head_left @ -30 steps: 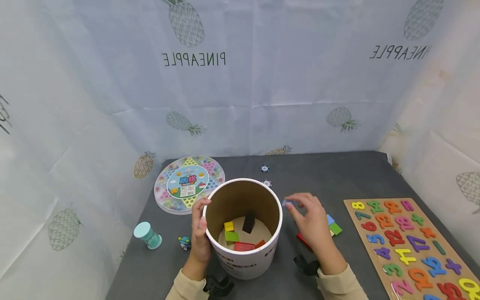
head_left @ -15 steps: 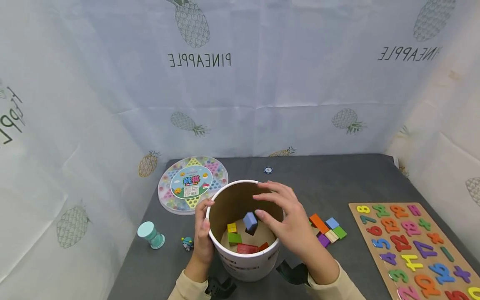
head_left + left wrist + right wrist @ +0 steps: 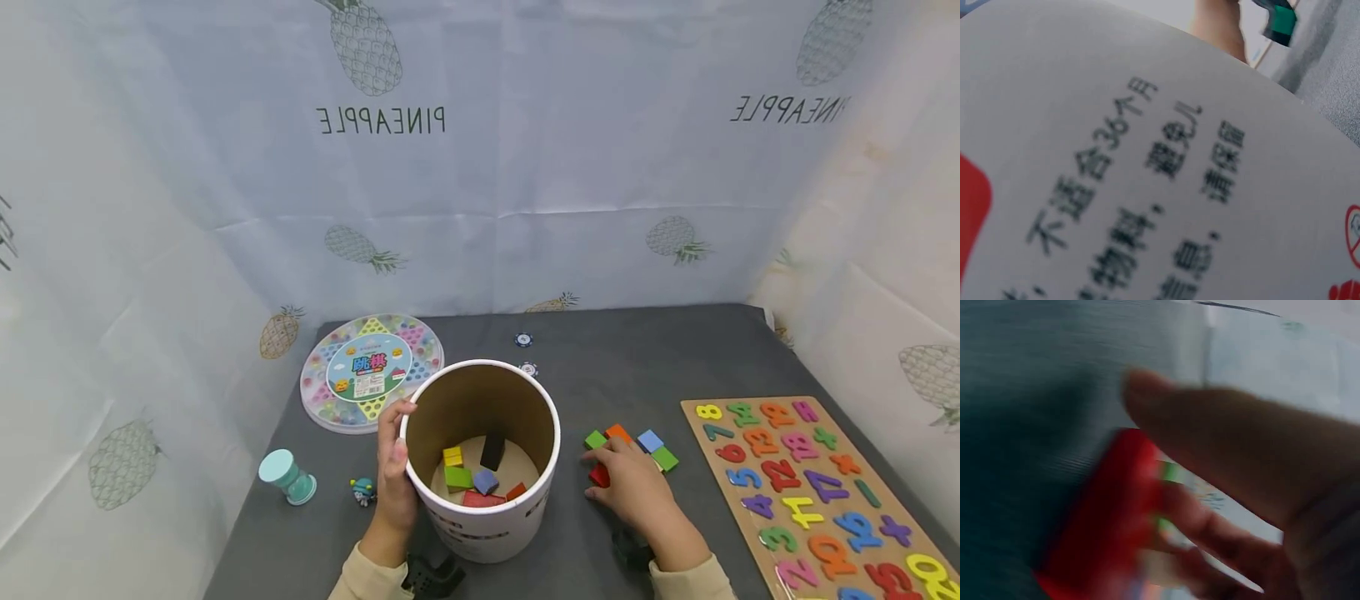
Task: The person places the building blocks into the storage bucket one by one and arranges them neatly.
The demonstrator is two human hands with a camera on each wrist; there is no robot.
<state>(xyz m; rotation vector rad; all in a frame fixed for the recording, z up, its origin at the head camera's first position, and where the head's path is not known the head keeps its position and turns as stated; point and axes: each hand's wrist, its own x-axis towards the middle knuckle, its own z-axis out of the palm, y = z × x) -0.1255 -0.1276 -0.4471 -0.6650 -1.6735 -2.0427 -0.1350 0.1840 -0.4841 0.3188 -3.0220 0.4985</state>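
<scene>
My left hand (image 3: 397, 496) holds the left side of a white round bucket (image 3: 495, 536), with fingertips at its rim. In the left wrist view, the printed wall of the bucket (image 3: 1147, 144) fills most of the picture. Inside lie a blue block (image 3: 485, 481), a black block (image 3: 492, 450), a green block (image 3: 458, 477) and yellow and red ones. Over to the right, my right hand (image 3: 637, 487) reaches down to a red block (image 3: 599, 475), thumb and index finger on either side of it. The right wrist view shows this red block (image 3: 1104, 519) blurred, thumb apart above it.
Several loose blocks, including a blue block (image 3: 650, 441) and a green block (image 3: 664, 458), lie around the right hand. A number board (image 3: 810, 492) is further right. At left are a Chinese checkers set (image 3: 371, 367), a turquoise hourglass (image 3: 288, 477) and a small figurine (image 3: 363, 490). Two poker chips (image 3: 523, 340) lie behind the bucket.
My right hand carried a blue block over the bucket and let it go inside. It then moved right and down to the red block on the table. The left hand kept its hold.
</scene>
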